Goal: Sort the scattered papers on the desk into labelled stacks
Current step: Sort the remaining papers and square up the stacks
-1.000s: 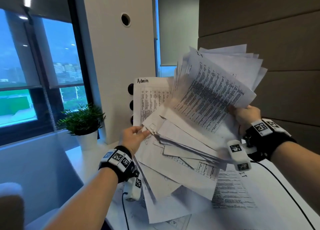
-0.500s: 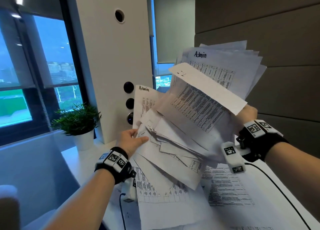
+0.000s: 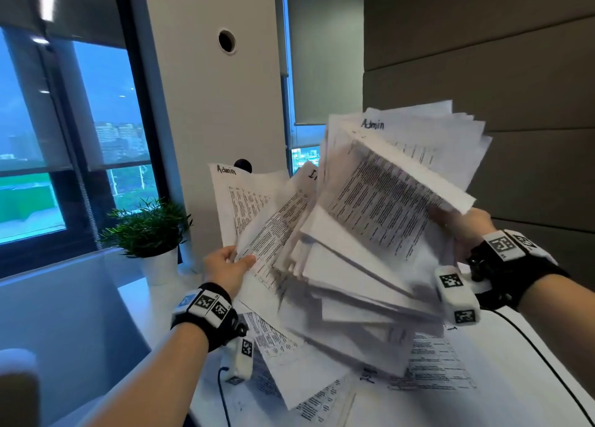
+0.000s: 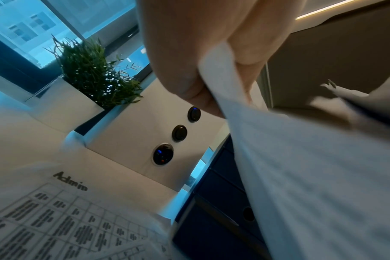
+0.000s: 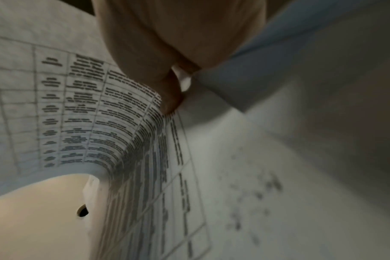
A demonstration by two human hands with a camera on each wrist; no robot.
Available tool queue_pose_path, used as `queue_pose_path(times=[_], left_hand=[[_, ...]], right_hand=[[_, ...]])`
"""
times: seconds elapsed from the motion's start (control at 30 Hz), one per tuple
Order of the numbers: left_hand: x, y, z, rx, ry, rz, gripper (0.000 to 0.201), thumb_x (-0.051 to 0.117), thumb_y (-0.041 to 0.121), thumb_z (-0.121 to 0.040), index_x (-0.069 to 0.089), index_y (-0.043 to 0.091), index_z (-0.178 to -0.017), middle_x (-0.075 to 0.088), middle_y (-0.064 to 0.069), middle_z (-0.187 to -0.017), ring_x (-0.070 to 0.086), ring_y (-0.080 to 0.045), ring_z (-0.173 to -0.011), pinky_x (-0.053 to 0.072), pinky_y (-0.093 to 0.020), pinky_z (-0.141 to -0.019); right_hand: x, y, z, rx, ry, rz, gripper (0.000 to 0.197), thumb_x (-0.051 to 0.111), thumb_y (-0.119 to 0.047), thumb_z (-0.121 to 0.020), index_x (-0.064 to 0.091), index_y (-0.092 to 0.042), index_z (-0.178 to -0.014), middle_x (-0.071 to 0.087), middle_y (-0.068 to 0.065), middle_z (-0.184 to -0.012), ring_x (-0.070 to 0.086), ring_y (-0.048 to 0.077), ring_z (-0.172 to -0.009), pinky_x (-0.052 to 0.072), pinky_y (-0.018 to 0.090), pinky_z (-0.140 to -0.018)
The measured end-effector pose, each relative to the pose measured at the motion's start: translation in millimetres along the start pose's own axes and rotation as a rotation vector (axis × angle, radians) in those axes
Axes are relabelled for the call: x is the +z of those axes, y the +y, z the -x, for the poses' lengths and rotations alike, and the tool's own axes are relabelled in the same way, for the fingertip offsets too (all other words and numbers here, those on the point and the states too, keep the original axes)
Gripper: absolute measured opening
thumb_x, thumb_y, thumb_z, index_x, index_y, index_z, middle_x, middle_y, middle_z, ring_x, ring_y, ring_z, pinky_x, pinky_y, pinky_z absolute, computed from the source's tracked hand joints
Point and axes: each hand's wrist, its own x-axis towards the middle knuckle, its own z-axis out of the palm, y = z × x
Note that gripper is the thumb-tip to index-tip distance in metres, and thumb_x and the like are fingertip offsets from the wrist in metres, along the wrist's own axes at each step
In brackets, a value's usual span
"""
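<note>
A thick, fanned bundle of printed papers (image 3: 370, 233) is held up above the desk between both hands. My right hand (image 3: 463, 230) grips its right edge, thumb pressed on a table-printed page (image 5: 89, 109). My left hand (image 3: 230, 265) pinches the lower left corner of a sheet (image 4: 220, 77) peeled from the bundle's left side. One sheet headed "Admin" (image 3: 227, 169) stands at the far left of the fan, another "Admin" heading (image 3: 373, 124) shows at the top. More printed sheets (image 3: 428, 365) lie loose on the white desk (image 3: 515, 394) below, one marked "Admin" (image 4: 70, 181).
A potted green plant (image 3: 149, 230) stands at the desk's back left by the window. A white pillar (image 3: 212, 104) with round black switches (image 4: 179, 132) rises behind the papers. A black cable (image 3: 547, 365) runs over the desk on the right. A chair back (image 3: 16, 391) is at lower left.
The bundle has fanned wider and shifted right and slightly down. My left hand now pinches a sheet's corner and has drawn pages leftward. The folded top page has swung upright.
</note>
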Motion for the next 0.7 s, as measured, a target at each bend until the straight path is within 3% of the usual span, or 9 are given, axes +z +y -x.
queue_pose_path(times=[0.07, 0.13, 0.2, 0.27, 0.33, 0.43, 0.57, 0.63, 0.7], left_hand=[[6, 2, 2, 0.012, -0.029, 0.001, 0.020, 0.078, 0.018, -0.076, 0.067, 0.023, -0.092, 0.072, -0.004, -0.092, 0.069, -0.024, -0.082, 0.056, -0.042, -0.082], [12, 5, 5, 0.003, -0.102, 0.079, 0.021, 0.079, 0.018, -0.074, 0.069, 0.022, -0.092, 0.074, -0.005, -0.090, 0.071, -0.026, -0.083, 0.057, -0.045, -0.081], [17, 9, 10, -0.027, -0.161, 0.190, 0.029, 0.080, 0.013, -0.073, 0.069, 0.020, -0.099, 0.074, -0.005, -0.093, 0.071, -0.027, -0.085, 0.056, -0.049, -0.081], [20, 10, 15, -0.044, -0.220, 0.262, 0.037, 0.078, 0.008, -0.075, 0.067, 0.016, -0.109, 0.074, -0.006, -0.098, 0.071, -0.026, -0.089, 0.056, -0.048, -0.082], [22, 8, 19, -0.052, -0.281, 0.284, 0.042, 0.075, 0.006, -0.076, 0.064, 0.016, -0.116, 0.073, -0.005, -0.103, 0.070, -0.026, -0.094, 0.055, -0.048, -0.085], [23, -2, 20, -0.031, -0.323, 0.240, 0.042, 0.075, 0.006, -0.077, 0.064, 0.017, -0.115, 0.073, -0.005, -0.104, 0.069, -0.024, -0.095, 0.056, -0.046, -0.084], [26, -16, 16, 0.005, -0.338, 0.177, 0.038, 0.073, 0.000, -0.078, 0.066, 0.016, -0.112, 0.074, -0.002, -0.097, 0.069, -0.020, -0.088, 0.058, -0.034, -0.075], [27, -23, 12, 0.002, -0.339, 0.147, 0.039, 0.071, -0.006, -0.077, 0.065, 0.010, -0.112, 0.075, 0.004, -0.088, 0.069, -0.012, -0.080, 0.057, -0.027, -0.069], [30, -27, 8, -0.021, -0.355, 0.115, 0.042, 0.068, -0.012, -0.076, 0.063, 0.007, -0.113, 0.074, 0.011, -0.077, 0.068, -0.002, -0.071, 0.055, -0.018, -0.064]], right_hand=[[4, 9, 0, 0.071, -0.058, -0.059, 0.011, 0.069, -0.015, -0.085, 0.062, -0.007, -0.089, 0.067, 0.010, -0.069, 0.061, 0.018, -0.055, 0.052, 0.024, -0.046], [9, 18, -4, 0.166, -0.124, -0.051, 0.017, 0.066, -0.007, -0.087, 0.056, -0.012, -0.076, 0.054, 0.000, -0.043, 0.051, 0.009, -0.033, 0.039, 0.018, -0.034], [12, 26, 0, 0.214, -0.176, -0.005, 0.019, 0.066, -0.010, -0.088, 0.053, -0.011, -0.074, 0.050, -0.001, -0.038, 0.047, 0.010, -0.028, 0.037, 0.018, -0.032], [13, 39, 1, 0.294, -0.240, -0.058, 0.015, 0.061, -0.010, -0.091, 0.055, -0.006, -0.078, 0.058, 0.006, -0.047, 0.055, 0.015, -0.035, 0.045, 0.022, -0.035], [16, 53, 3, 0.368, -0.311, -0.113, 0.011, 0.057, -0.008, -0.093, 0.061, 0.002, -0.097, 0.069, 0.014, -0.076, 0.067, 0.022, -0.055, 0.055, 0.029, -0.047], [25, 77, 1, 0.386, -0.332, -0.122, 0.025, 0.056, -0.010, -0.094, 0.059, 0.005, -0.113, 0.066, 0.015, -0.091, 0.064, 0.024, -0.067, 0.055, 0.028, -0.056], [35, 103, 1, 0.419, -0.401, -0.199, 0.030, 0.053, -0.005, -0.093, 0.056, 0.002, -0.122, 0.066, 0.023, -0.111, 0.066, 0.032, -0.089, 0.060, 0.040, -0.063], [41, 114, 2, 0.415, -0.406, -0.248, 0.031, 0.054, -0.002, -0.091, 0.056, 0.002, -0.121, 0.068, 0.022, -0.107, 0.069, 0.032, -0.086, 0.060, 0.040, -0.060], [45, 124, 1, 0.420, -0.427, -0.297, 0.037, 0.064, -0.002, -0.081, 0.057, 0.003, -0.117, 0.071, 0.021, -0.096, 0.071, 0.030, -0.078, 0.060, 0.042, -0.061]])
